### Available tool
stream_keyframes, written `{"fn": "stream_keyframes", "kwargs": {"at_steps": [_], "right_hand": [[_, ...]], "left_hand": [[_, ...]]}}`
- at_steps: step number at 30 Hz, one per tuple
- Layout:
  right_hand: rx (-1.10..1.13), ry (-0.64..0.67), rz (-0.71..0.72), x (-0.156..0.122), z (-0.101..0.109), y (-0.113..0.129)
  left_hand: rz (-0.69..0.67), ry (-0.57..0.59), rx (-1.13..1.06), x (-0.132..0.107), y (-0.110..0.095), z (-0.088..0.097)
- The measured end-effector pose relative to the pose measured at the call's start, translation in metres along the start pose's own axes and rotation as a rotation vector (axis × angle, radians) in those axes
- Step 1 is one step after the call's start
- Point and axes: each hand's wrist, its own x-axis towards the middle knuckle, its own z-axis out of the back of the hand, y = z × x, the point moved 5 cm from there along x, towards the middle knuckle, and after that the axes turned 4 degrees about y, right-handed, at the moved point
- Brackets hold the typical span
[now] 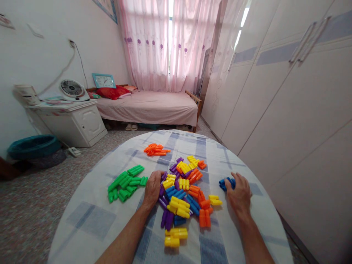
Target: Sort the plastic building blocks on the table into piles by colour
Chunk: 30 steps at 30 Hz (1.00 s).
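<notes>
A pile of plastic tube-shaped toy pieces in yellow, blue, orange and purple lies on the table (220, 238). At the pile's left edge, my left hand (153, 189) has its fingers curled against a purple piece (164, 176); its fingertips are partly hidden. Over on the right, my right hand (239, 191) has thumb and fingers closed around blue pieces (223, 184), which it partly covers. Yellow pieces (179, 207) top the pile's near part, with orange pieces (204, 218) beside them.
Green pieces (127, 182) form a group left of my left hand. Farther back lies an orange group (155, 149). Two yellow pieces (176, 236) sit nearest me. Beyond the round table stand a bed (154, 106), a white cabinet (90, 126) and tall wardrobes (275, 110).
</notes>
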Motion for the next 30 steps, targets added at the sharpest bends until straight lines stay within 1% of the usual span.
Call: {"fn": "stream_keyframes", "kwargs": {"at_steps": [1, 2, 3, 4, 6, 7, 8, 9, 11, 14, 18, 21, 24, 26, 28, 30], "right_hand": [[0.011, 0.023, 0.060, -0.002, 0.004, 0.014], [0.054, 0.096, 0.139, -0.006, 0.006, 0.030], [0.115, 0.234, 0.221, -0.011, 0.006, 0.047], [0.162, 0.399, 0.281, -0.019, 0.004, 0.064], [0.187, 0.678, 0.386, -0.039, 0.000, 0.091], [0.163, 0.757, 0.434, -0.048, -0.001, 0.102], [0.124, 0.805, 0.478, -0.056, -0.003, 0.110], [0.075, 0.824, 0.514, -0.063, -0.004, 0.115], [-0.020, 0.818, 0.560, -0.072, -0.008, 0.120], [-0.092, 0.793, 0.578, -0.078, -0.016, 0.119], [-0.040, 0.751, 0.574, -0.078, -0.023, 0.118], [0.037, 0.716, 0.538, -0.074, -0.023, 0.116], [0.161, 0.681, 0.453, -0.063, -0.018, 0.111], [0.272, 0.633, 0.354, -0.051, -0.014, 0.101], [0.375, 0.545, 0.227, -0.036, -0.009, 0.085], [0.460, 0.427, 0.089, -0.022, -0.004, 0.064]], "left_hand": [[0.004, 0.003, 0.005, 0.000, -0.001, 0.000], [0.007, 0.006, 0.009, 0.000, -0.001, 0.000], [0.009, 0.010, 0.013, 0.000, -0.002, 0.000], [0.012, 0.011, 0.014, 0.000, -0.003, 0.000], [0.020, 0.008, 0.012, -0.001, -0.003, 0.000], [0.023, 0.005, 0.009, -0.001, -0.003, 0.000], [0.025, 0.002, 0.006, -0.001, -0.002, 0.000], [0.025, 0.000, 0.003, -0.001, -0.003, 0.000], [0.023, 0.000, 0.001, -0.001, -0.003, 0.000], [0.026, 0.007, 0.016, -0.001, -0.004, 0.000], [0.023, 0.011, 0.018, 0.000, -0.003, -0.001], [0.018, 0.019, 0.008, 0.000, -0.001, -0.001], [0.017, 0.020, 0.006, 0.000, 0.001, -0.002], [0.017, 0.019, 0.001, 0.000, 0.001, -0.001], [0.020, 0.018, -0.004, 0.000, 0.001, -0.001], [0.022, 0.013, -0.007, 0.000, 0.001, -0.001]]}}
